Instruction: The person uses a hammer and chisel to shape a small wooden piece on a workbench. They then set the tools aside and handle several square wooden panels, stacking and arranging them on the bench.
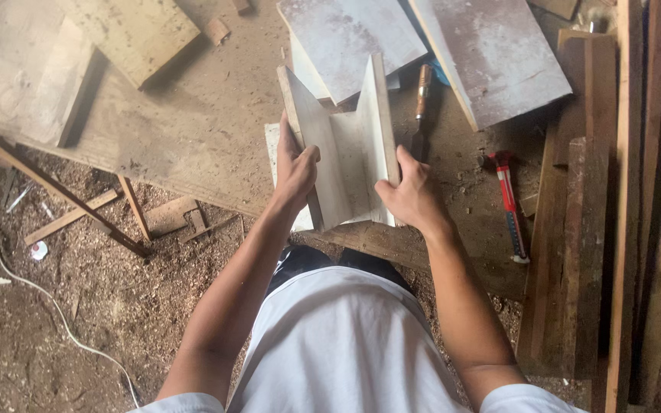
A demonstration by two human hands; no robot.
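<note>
I hold an open-topped piece made of pale boards point(350, 157) over the dusty workbench point(208, 130). It has two upright side boards and a flat board between them. My left hand point(296, 172) grips the left side board, thumb on its inner face. My right hand point(411, 195) grips the near end of the right side board. The piece is tilted slightly away from me.
A chisel with a wooden handle point(421, 99) lies just behind the piece. A red-handled hammer point(508, 195) lies to the right. Dusty flat boards point(491, 53) lean at the far side. Long planks point(583, 229) stack along the right. Sawdust, offcuts and a white cord point(24, 279) cover the floor.
</note>
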